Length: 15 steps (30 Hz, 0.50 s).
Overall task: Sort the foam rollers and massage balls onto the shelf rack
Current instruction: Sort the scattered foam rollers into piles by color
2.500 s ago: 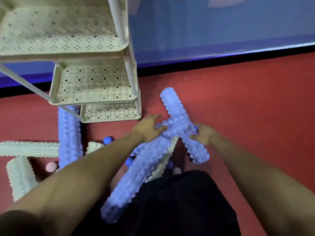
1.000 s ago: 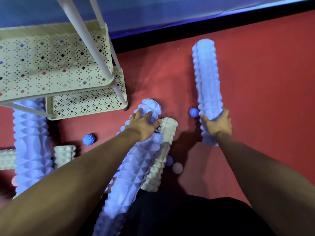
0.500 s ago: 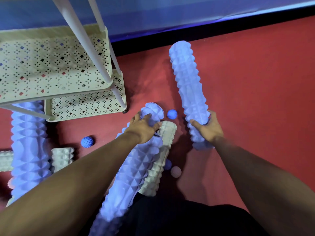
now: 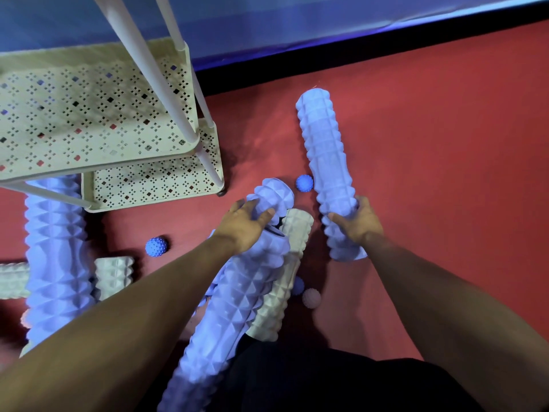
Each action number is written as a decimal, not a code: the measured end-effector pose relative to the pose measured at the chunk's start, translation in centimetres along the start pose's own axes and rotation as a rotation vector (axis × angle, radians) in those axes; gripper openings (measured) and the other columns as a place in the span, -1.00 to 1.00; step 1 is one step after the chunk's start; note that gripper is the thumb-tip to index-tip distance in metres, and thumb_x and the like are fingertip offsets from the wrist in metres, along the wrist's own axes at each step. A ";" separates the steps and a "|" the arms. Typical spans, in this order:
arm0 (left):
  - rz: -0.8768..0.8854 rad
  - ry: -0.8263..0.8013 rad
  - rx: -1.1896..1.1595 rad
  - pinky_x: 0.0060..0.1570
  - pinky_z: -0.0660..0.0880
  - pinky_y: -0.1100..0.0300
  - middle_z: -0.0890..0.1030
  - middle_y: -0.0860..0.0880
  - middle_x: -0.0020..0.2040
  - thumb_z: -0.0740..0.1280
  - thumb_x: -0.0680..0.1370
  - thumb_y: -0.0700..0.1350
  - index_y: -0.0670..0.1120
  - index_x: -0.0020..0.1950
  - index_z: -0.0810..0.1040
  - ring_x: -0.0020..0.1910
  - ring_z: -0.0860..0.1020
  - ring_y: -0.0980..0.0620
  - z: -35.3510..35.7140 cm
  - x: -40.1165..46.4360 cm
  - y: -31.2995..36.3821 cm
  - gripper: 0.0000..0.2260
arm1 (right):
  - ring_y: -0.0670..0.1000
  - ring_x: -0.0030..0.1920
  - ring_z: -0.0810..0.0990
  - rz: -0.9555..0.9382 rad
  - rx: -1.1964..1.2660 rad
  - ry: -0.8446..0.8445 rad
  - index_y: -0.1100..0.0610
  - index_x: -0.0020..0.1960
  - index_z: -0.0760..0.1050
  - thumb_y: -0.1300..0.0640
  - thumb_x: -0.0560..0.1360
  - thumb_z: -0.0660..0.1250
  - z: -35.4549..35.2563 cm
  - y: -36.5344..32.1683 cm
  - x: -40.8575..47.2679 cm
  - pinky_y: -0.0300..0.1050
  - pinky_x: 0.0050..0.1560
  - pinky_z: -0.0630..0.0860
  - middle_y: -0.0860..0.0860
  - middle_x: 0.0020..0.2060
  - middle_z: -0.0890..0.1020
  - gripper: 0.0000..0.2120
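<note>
Lavender foam rollers, three counted: one gripped by the right hand (image 4: pixel 361 223), one under the left hand (image 4: pixel 242 226), one lying at the left (image 4: pixel 55 263) beside the shelf rack (image 4: pixel 89 114). Cream rollers, three seen: a long one (image 4: pixel 283 278) just beside and partly under the left-hand roller, a short one (image 4: pixel 114 275) near the left lavender roller, and an end (image 4: pixel 12 281) cut off by the frame's left edge. Spiky massage balls, four visible: two blue, one (image 4: pixel 304 183) between the two held rollers and one (image 4: pixel 156 247) on the red floor (image 4: pixel 430 144) below the rack; one partly hidden blue (image 4: pixel 297 285); one pale pink (image 4: pixel 311 298) touching it.

Right hand wrapped around the lower part of its roller (image 4: pixel 326 162), fingers and thumb curled to either side, far end pointing away. Left hand curled over the upper end of its roller (image 4: pixel 237 292), fingertips pressing into the ridges.

Ridged, pyramid-studded foam cylinders throughout. Cream rack perforated with diamond cut-outs, two tiers showing, round white posts.
</note>
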<state>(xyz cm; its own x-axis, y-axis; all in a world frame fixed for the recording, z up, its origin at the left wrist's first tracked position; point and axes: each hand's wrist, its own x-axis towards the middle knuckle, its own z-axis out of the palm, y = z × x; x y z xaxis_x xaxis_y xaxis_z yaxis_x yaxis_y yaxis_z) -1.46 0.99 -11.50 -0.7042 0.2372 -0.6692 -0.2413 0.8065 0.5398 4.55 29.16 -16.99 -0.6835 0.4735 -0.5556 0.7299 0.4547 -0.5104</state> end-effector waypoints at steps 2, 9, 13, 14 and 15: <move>-0.032 0.015 -0.043 0.51 0.18 0.01 0.24 -0.06 0.55 0.16 0.59 0.30 0.04 0.55 0.29 0.51 0.27 -0.09 -0.1 -0.1 -0.5 -0.40 | 0.07 0.07 0.50 -0.010 -0.018 -0.013 0.07 0.33 0.29 -0.04 0.36 0.56 0.0 -0.1 -0.3 -0.08 0.06 0.41 0.02 0.12 0.49 -0.32; -0.061 0.019 -0.088 0.50 0.21 -0.08 0.30 -0.09 0.53 0.14 0.57 0.35 0.05 0.56 0.28 0.51 0.28 -0.13 -0.1 -0.5 -1.0 -0.36 | 0.09 0.10 0.46 0.114 0.066 -0.196 0.15 0.38 0.05 0.04 0.35 0.61 2.0 -1.1 -1.6 -0.05 0.07 0.40 0.09 0.20 0.41 -0.12; -0.063 0.018 -0.099 0.49 0.21 -0.09 0.31 -0.09 0.52 0.13 0.56 0.37 0.06 0.56 0.28 0.51 0.28 -0.12 -0.3 -0.5 -1.5 -0.35 | 0.08 0.10 0.47 0.072 0.049 -0.165 0.19 0.40 0.10 0.11 0.36 0.61 2.3 -1.0 -1.7 -0.05 0.06 0.42 0.12 0.22 0.44 -0.15; -0.061 0.017 -0.103 0.50 0.20 -0.09 0.31 -0.08 0.52 0.13 0.56 0.37 0.06 0.56 0.28 0.51 0.28 -0.12 -0.3 -0.5 -1.6 -0.36 | 0.08 0.09 0.47 0.050 0.029 -0.165 0.20 0.41 0.11 0.14 0.36 0.61 2.0 -1.0 -1.8 -0.06 0.04 0.40 0.11 0.19 0.44 -0.16; -0.056 0.020 -0.105 0.50 0.19 -0.08 0.31 -0.08 0.52 0.13 0.57 0.36 0.06 0.56 0.28 0.51 0.27 -0.11 -0.3 -0.5 -1.6 -0.36 | 0.09 0.08 0.48 0.029 0.010 -0.171 0.20 0.42 0.11 0.16 0.37 0.60 1.7 -0.8 -1.7 -0.09 0.02 0.38 0.09 0.16 0.44 -0.16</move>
<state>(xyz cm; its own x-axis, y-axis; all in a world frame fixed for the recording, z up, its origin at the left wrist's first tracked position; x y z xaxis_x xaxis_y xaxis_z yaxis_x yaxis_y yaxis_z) -0.88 -0.62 -11.86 -0.7003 0.1816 -0.6904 -0.3487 0.7569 0.5528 5.19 26.70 -16.72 -0.6511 0.3504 -0.6733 0.7498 0.4350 -0.4987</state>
